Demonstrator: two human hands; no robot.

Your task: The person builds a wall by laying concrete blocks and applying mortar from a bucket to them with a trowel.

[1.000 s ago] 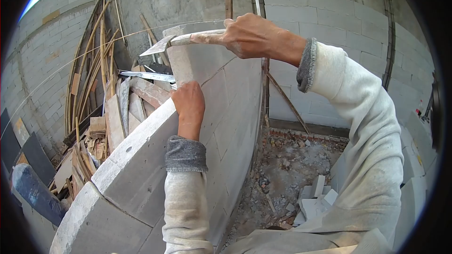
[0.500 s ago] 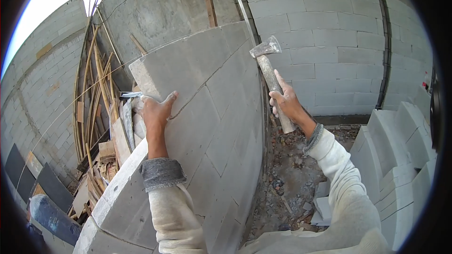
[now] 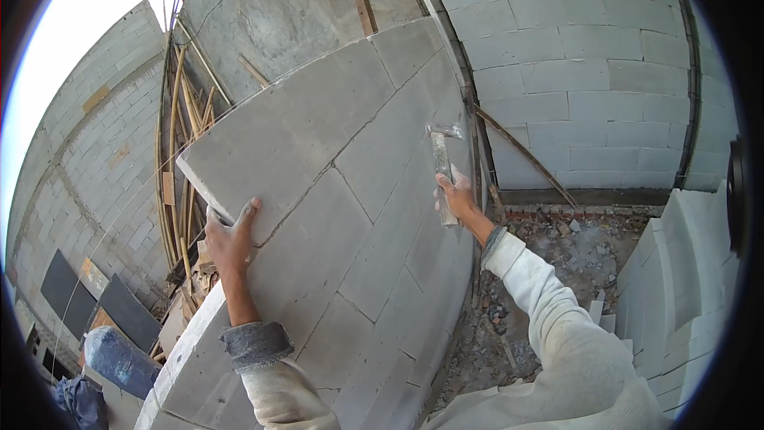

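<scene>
A large grey lightweight concrete block lies on top of the block wall, its near end face toward me. My left hand grips the lower corner of that end, thumb on the broad side and fingers curled round the end, partly hidden. In my right hand is a hatchet, held by its dusty wooden handle with the worn metal head up. The head overlaps the wall's side in this view.
Bamboo poles and wood scraps lean left of the wall. A blue-grey stained cylinder lies lower left. Rubble covers the ground at right, beside stacked blocks. A taut string runs along the left.
The view has shifted. My left hand has moved lower on the block's end. The hatchet has come down and left, its head turned, now in front of the wall.
</scene>
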